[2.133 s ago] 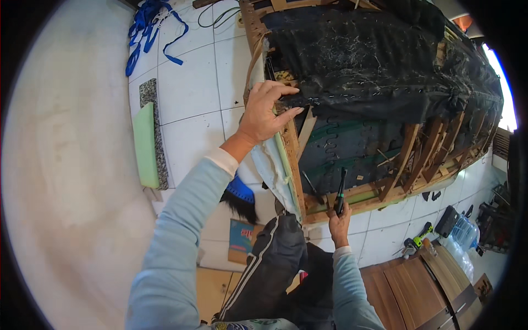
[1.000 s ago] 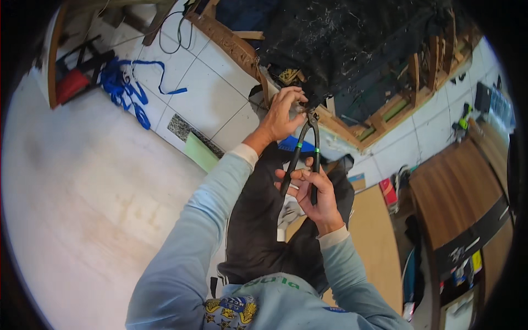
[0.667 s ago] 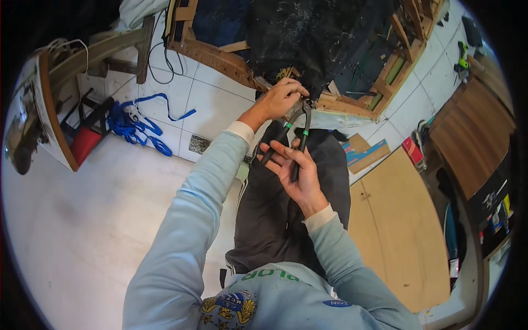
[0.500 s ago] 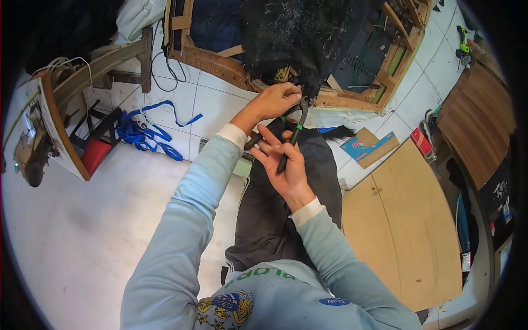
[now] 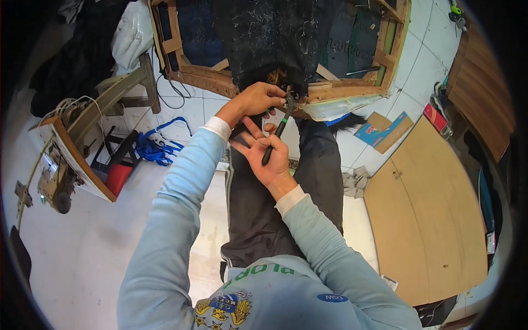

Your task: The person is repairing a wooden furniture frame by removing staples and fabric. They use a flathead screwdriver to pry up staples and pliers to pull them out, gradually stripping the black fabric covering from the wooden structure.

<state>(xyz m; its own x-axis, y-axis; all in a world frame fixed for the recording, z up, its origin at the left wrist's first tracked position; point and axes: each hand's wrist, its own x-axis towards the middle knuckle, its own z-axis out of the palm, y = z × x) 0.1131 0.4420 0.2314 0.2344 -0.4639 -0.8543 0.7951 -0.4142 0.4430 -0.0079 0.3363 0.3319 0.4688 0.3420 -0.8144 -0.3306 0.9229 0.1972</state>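
Observation:
A pair of pincers (image 5: 281, 128) with dark handles and green bands is in my right hand (image 5: 267, 160). That palm is turned up, with the thumb by one handle and the fingers stretched toward the other, which my left hand partly covers. The handles are spread apart. The pincer jaws meet the near edge of an upholstered wooden frame (image 5: 203, 81), where black fabric (image 5: 267, 47) hangs over the wood. Right beside the jaws, my left hand (image 5: 254, 102) has thumb and fingertips pinched together; what lies between them is too small to make out.
Blue strapping (image 5: 154, 147) lies on the tiled floor at left, near a wooden stand (image 5: 124, 82) and a red-and-black object (image 5: 118, 176). To the right are a cardboard piece (image 5: 383, 132), a pale wooden panel (image 5: 432, 220) and a grey crumpled cloth (image 5: 356, 181).
The whole view has shifted, so the frame and both hands appear farther left. My left hand still pinches by the jaws, and my right hand still holds the pincers with handles apart.

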